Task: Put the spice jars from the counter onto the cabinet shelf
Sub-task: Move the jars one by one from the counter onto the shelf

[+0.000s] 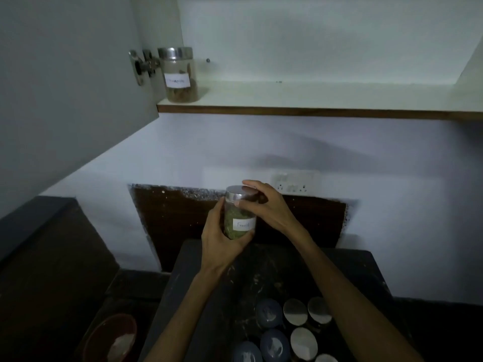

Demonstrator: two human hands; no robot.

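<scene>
A clear jar of green spice [236, 218], with a steel lid and a white handwritten label, is held up in front of the wall above the dark counter [347, 267]. My left hand [222, 241] wraps its lower body from the left. My right hand [264, 205] grips the lid and upper body from the right. Several more jars [290, 330] with steel or dark lids stand on the counter near the bottom edge. One labelled jar of brown spice [180, 74] stands at the left end of the white cabinet shelf [313, 96].
The open cabinet door [65, 87] with its metal hinge [142, 65] hangs at the left. A socket plate [295, 182] sits on the wall behind the held jar. A brown bowl [109, 338] rests low at the left. The shelf stretches rightward from the brown-spice jar.
</scene>
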